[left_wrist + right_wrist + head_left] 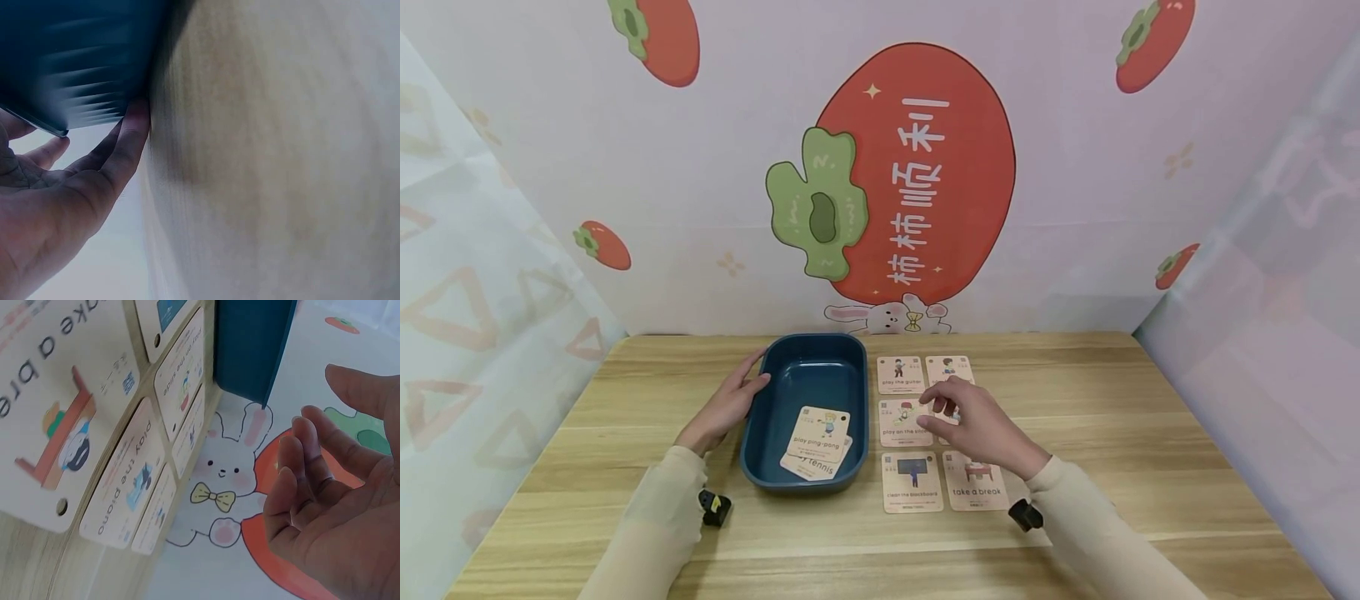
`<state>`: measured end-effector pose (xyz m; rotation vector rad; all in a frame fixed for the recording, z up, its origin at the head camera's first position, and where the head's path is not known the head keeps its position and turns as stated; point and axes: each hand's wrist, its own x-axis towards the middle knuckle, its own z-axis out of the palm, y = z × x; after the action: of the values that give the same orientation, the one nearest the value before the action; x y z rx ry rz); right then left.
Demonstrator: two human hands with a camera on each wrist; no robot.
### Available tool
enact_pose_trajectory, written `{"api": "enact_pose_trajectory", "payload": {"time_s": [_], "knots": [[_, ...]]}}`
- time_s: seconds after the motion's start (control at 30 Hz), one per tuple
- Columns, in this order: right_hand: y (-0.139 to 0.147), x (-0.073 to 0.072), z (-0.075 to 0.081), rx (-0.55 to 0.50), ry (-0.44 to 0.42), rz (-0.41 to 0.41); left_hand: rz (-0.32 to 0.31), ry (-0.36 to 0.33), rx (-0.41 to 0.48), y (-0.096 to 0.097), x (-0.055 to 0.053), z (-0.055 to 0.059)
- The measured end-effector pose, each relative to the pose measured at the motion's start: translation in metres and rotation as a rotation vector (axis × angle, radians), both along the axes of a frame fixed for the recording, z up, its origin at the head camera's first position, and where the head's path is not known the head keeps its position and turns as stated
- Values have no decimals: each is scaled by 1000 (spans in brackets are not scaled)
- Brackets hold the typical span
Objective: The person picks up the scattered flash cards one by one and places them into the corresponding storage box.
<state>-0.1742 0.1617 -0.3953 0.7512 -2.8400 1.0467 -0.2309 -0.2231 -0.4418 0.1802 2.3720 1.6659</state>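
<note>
A dark blue tub [807, 350] stands on the table, with a "play ping-pong" card [817, 433] overlapping a tennis card [815, 472] inside. My left hand [724, 410] rests along the tub's left side; its extended fingers [128, 140] touch the outer wall in the left wrist view. Over the cards right of the tub hovers my right hand [981, 425], its fingers loosely bent and holding nothing. Beneath and around it lie the slide card [895, 429], "play the guitar" card [901, 377], blackboard card [912, 487], "take a break" card [977, 490] and "play the piano" card [134, 487], partly covered.
Wood-grain tabletop [1150, 467] extends around the tub and cards. At its far edge rises a printed backdrop [722, 167] with persimmons and a rabbit. Pale patterned sheets [1285, 275] hang at both sides. Each wrist has a small black camera [715, 508].
</note>
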Motion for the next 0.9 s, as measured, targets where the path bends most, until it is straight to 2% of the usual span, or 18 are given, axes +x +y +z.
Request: {"api": "enact_pose_trajectory", "payload": {"time_s": [0.33,0.73,0.9], "knots": [[21,5,-4,-4,34,-11,0,-1,11,0,0,1],[42,13,-8,5,13,-34,3,-1,-6,0,1,1],[48,17,-11,34,-23,-55,8,-5,-9,0,0,1]]}}
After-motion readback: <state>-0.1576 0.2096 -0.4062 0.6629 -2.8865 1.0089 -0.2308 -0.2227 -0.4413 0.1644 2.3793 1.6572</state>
